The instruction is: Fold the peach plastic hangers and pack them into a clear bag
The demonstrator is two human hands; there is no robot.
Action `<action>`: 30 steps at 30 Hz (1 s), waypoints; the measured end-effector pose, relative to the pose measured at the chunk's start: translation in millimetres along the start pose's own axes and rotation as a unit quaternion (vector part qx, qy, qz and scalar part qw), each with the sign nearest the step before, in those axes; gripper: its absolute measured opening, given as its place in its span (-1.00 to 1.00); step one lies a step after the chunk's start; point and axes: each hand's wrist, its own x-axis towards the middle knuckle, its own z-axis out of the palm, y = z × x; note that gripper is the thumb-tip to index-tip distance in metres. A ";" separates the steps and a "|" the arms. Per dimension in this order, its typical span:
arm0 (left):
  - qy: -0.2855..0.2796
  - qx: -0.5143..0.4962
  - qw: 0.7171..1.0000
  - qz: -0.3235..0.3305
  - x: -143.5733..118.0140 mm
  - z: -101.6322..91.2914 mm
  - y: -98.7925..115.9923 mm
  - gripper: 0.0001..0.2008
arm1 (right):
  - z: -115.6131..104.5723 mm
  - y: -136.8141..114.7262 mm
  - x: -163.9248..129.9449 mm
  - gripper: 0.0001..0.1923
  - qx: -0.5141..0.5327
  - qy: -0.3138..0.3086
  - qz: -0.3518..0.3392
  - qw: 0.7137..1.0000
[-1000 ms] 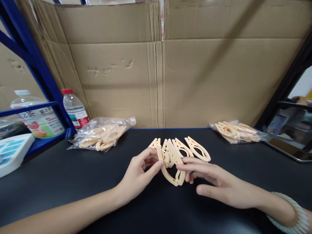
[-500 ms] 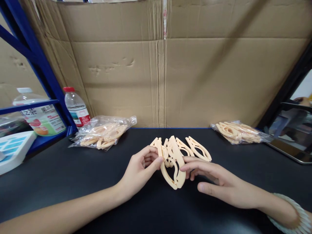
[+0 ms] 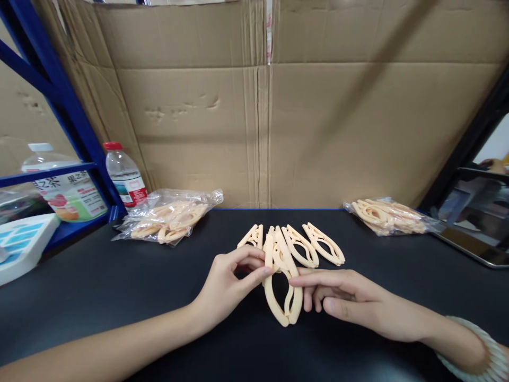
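I have both hands on one peach plastic hanger piece (image 3: pixel 283 289) in the middle of the black surface (image 3: pixel 119 286). My left hand (image 3: pixel 228 289) pinches its left arm near the top between thumb and forefinger, and my right hand (image 3: pixel 345 300) pinches the right arm with the fingertips, the other fingers curled loosely beside it. The piece stands tilted on its near, rounded end, its two arms bowed apart with an open gap between them. Just beyond it, on the far side, a row of the same pieces (image 3: pixel 306 245) lies fanned out flat, touching or nearly touching the one I hold.

I judge that I am in the middle of folding or closing this piece, with the arms not yet brought together. The next move, as I read it, calls for a steady squeeze from both sides without letting the near end slip on the surface.

A clear bag of the same pieces (image 3: pixel 169 217) lies at far left, a second bag (image 3: pixel 387 215) at far right, and a water bottle (image 3: pixel 124 175) stands by the blue shelf frame (image 3: pixel 51 95).
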 end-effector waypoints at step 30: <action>-0.074 0.153 0.967 0.189 -9.2 -1.2 -3.7 -0.69 | -104.7 31.6 -25.3 -0.52 -0.445 0.204 0.195 0.850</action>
